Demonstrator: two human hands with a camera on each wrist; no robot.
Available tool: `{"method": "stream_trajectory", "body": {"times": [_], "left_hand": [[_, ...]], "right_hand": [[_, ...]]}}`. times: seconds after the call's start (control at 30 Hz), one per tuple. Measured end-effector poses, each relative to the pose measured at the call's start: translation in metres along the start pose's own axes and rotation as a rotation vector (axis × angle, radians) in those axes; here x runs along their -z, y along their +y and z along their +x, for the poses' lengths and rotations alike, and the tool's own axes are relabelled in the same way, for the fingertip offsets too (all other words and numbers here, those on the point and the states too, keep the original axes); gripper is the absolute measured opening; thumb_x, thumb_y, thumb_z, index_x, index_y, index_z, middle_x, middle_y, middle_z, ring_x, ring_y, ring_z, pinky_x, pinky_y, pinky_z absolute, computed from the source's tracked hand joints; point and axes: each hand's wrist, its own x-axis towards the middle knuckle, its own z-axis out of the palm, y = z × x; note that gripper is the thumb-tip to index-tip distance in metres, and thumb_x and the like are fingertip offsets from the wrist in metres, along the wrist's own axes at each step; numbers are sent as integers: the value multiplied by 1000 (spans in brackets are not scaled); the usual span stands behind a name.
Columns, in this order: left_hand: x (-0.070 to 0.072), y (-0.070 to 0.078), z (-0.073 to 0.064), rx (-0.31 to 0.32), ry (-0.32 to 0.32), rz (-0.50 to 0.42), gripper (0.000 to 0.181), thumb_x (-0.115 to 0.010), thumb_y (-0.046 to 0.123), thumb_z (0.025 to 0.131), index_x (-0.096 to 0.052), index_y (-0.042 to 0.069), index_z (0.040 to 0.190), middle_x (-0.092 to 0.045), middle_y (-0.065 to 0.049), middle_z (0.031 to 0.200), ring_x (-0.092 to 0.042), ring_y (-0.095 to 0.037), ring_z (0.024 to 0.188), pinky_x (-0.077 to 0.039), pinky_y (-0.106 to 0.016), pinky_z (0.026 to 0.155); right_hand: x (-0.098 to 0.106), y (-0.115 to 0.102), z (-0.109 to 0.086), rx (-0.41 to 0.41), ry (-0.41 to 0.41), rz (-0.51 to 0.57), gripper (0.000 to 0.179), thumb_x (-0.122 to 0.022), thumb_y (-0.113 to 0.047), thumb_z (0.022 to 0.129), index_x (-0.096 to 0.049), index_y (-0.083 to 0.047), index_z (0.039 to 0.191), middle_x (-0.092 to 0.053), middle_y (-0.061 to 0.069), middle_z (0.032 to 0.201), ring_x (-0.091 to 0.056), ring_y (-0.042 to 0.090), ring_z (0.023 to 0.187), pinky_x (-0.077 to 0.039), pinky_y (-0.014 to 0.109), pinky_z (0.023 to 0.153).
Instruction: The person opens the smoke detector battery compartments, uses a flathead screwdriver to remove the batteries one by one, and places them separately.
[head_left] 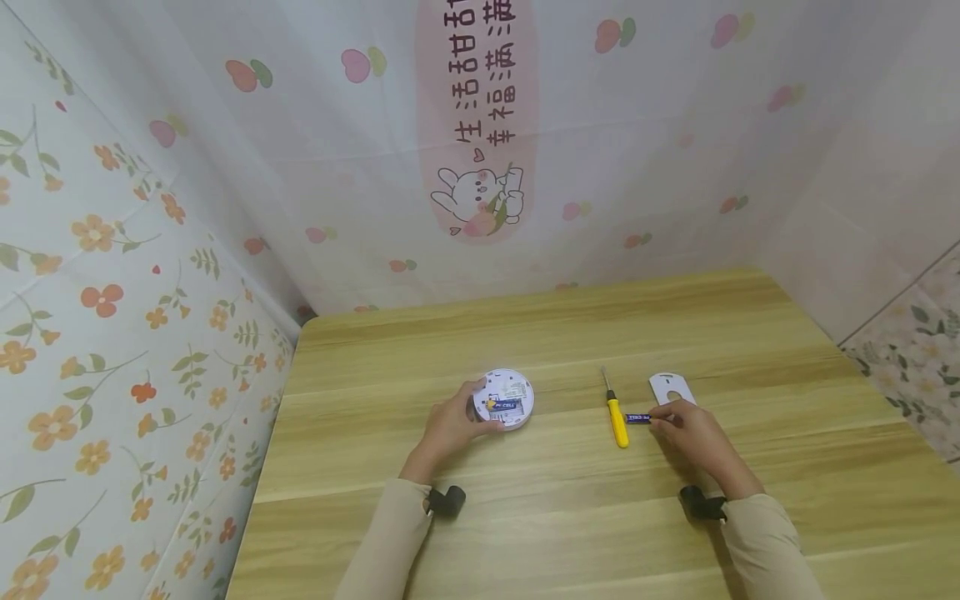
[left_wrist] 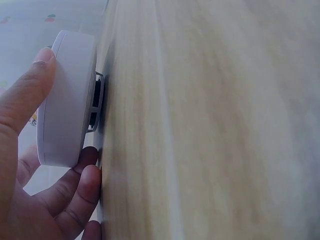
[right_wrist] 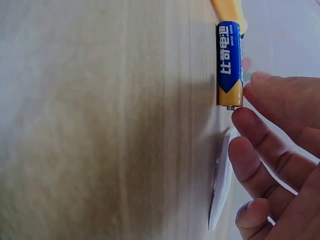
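Observation:
My left hand grips a round white smoke detector by its left side, its thumb and fingers around the rim. The detector's back faces up, with a blue-and-gold battery lying in its compartment. In the left wrist view, the detector's vented black part faces the table. On the right, a second blue-and-gold battery lies on the table. My right hand has its thumb and index fingertips right at that battery's terminal end, the other fingers loosely bent.
A screwdriver with a yellow handle lies just left of the loose battery, its shaft pointing away. Behind my right hand is a white mounting plate with a round hole. Patterned curtains border the wooden table.

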Motion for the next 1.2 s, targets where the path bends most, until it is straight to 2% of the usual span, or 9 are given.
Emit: {"method": "stream_trajectory", "body": {"times": [0.3, 0.6, 0.9, 1.07, 1.2], "left_hand": [[-1, -1, -1, 6, 2, -3, 87, -79, 53, 70, -42, 28, 144, -53, -13, 143, -48, -40, 130, -35, -57, 108], [0, 1, -1, 25, 1, 7, 89, -79, 55, 69, -41, 30, 145, -51, -11, 144, -46, -43, 131, -26, -61, 112], [0, 0, 0, 34, -1, 18, 89, -79, 56, 68, -41, 31, 145, -51, -12, 144, -46, -44, 130, -31, -59, 110], [0, 1, 1, 33, -4, 19, 89, -79, 56, 68, -41, 31, 145, -51, -11, 144, -46, -44, 130, -28, -59, 111], [0, 1, 0, 28, -4, 14, 89, -79, 55, 69, -41, 30, 145, -52, -11, 144, -46, -43, 131, -26, -58, 113]], "right_hand": [[0, 0, 1, -1, -3, -12, 14, -65, -4, 88, -70, 3, 99, -70, 20, 96, -61, 21, 80, -47, 25, 63], [1, -1, 2, 8, -5, -31, 13, -64, -5, 88, -71, 2, 98, -69, 21, 96, -57, 20, 78, -45, 28, 63], [5, -5, 2, 2, -6, -37, 14, -65, -6, 89, -71, 2, 98, -67, 18, 93, -54, 19, 76, -41, 25, 59], [5, -6, 3, -21, -15, -35, 15, -64, -7, 90, -71, 2, 100, -65, 16, 91, -52, 18, 74, -40, 24, 57], [7, -8, 4, -9, -3, -43, 15, -64, -7, 90, -71, 2, 100, -66, 20, 94, -54, 20, 75, -42, 26, 60]]}}
